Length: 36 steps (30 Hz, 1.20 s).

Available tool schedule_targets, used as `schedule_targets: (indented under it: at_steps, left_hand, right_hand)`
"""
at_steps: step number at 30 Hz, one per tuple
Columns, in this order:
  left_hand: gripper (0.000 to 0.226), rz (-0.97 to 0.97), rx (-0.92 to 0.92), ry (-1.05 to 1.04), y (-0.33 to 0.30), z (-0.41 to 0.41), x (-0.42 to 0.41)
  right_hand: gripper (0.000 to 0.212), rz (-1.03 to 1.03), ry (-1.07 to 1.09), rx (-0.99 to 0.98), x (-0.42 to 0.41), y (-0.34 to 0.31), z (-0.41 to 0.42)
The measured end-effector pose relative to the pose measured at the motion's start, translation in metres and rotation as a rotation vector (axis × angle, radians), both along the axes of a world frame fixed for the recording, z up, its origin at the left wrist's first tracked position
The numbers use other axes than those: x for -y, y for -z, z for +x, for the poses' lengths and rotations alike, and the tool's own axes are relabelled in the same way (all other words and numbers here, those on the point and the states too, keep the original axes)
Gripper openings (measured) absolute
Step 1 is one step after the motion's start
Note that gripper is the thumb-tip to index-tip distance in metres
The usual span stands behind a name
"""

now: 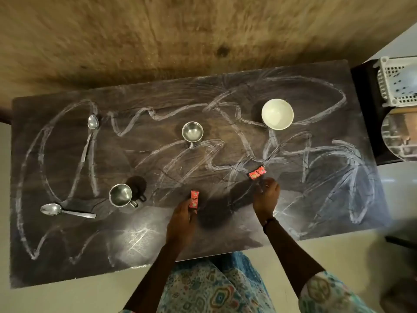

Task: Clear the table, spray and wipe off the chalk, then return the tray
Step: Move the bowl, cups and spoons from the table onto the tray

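Observation:
A dark table (67, 256) is covered with white chalk scribbles (311, 159). My left hand (182, 218) grips a small red sachet (194, 198) near the table's front middle. My right hand (267, 197) has its fingers curled at the lower end of a second red sachet (257, 172). On the table stand a white bowl (277, 114) at the back right, a steel cup (192, 132) in the middle and another steel cup (120, 195) at the front left. Two spoons lie at the left, one spoon (89, 136) further back, the other spoon (65, 211) near the front.
A white perforated plastic basket (397, 80) and a round glass-like object (399, 136) stand on a dark surface beyond the table's right end. A brown shaggy rug (180, 37) lies behind the table. Pale floor borders the front and left.

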<state>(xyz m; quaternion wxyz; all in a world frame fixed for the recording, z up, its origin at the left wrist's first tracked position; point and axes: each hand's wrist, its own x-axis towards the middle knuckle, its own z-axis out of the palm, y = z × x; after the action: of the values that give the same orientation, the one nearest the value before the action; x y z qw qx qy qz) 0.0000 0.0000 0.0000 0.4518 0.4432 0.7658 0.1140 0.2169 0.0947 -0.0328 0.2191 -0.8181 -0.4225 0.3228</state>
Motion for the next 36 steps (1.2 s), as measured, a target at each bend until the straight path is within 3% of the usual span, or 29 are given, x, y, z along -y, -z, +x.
schedule_targets:
  at_steps: [4,7,11,19,23,26,30,34,36]
  left_hand:
    - [0.04,-0.043,-0.013,-0.11,0.004,0.003,-0.002]
    - [0.04,-0.075,-0.028,-0.163,0.008,0.007,-0.007]
    - [0.039,-0.067,-0.051,-0.177,0.014,0.012,-0.012]
    - [0.037,-0.087,-0.177,-0.259,0.022,0.024,-0.029]
    - [0.037,-0.088,-0.22,-0.27,0.026,0.032,-0.037]
    - [0.024,-0.062,-0.231,-0.275,0.032,0.035,-0.038]
    - [0.014,-0.104,-0.145,-0.311,0.043,0.031,-0.037]
    - [0.002,-0.053,0.081,-0.358,0.021,0.041,-0.046]
    - [0.016,-0.004,0.216,-0.349,-0.003,0.052,-0.052]
  right_hand:
    - [0.033,-0.189,0.256,-0.172,-0.031,0.036,0.029]
    - [0.047,-0.225,0.242,-0.146,-0.041,0.08,0.043]
    - [0.049,-0.206,0.242,-0.128,-0.049,0.07,0.033]
    - [0.018,-0.24,0.11,-0.171,-0.054,0.035,0.027]
    - [0.014,-0.158,0.102,-0.376,-0.034,0.004,0.024]
    - [0.016,-0.147,0.055,-0.488,-0.013,-0.015,0.023]
    - [0.018,-0.179,0.057,-0.605,0.012,-0.021,0.023]
    - [0.021,-0.196,0.058,-0.732,0.022,-0.037,0.017]
    - [0.019,-0.178,0.057,-0.784,0.021,-0.048,0.013]
